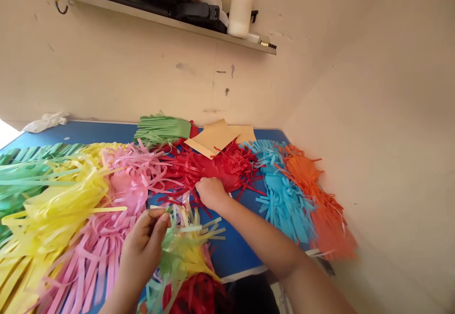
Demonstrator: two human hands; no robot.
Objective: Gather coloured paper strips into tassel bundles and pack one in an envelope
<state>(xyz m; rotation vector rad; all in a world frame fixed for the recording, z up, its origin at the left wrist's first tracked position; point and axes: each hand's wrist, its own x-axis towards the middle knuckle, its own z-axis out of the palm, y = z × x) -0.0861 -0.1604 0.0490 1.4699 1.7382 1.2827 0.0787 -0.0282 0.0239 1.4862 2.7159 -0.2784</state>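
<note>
My left hand [144, 243] pinches the top of a garland of fringed tissue paper [192, 252] in green, yellow and red, which hangs down toward my lap. My right hand [210, 193] is closed at the front edge of the red fringed tissue paper [222, 172]; its fingertips are curled into the red strips, and the grip itself is partly hidden. Pink fringed paper [130, 191] lies just left of the red pile. Light blue fringed paper [284, 195] lies to its right.
A blue table [238, 252] carries yellow fringed paper [67, 195], green fringed paper [163, 129], orange fringed paper [302, 165] and tan paper sheets [213, 139]. On the wall above, a shelf [142, 13] holds a white bottle [241, 8] and black items. White crumpled plastic [46, 122] lies back left.
</note>
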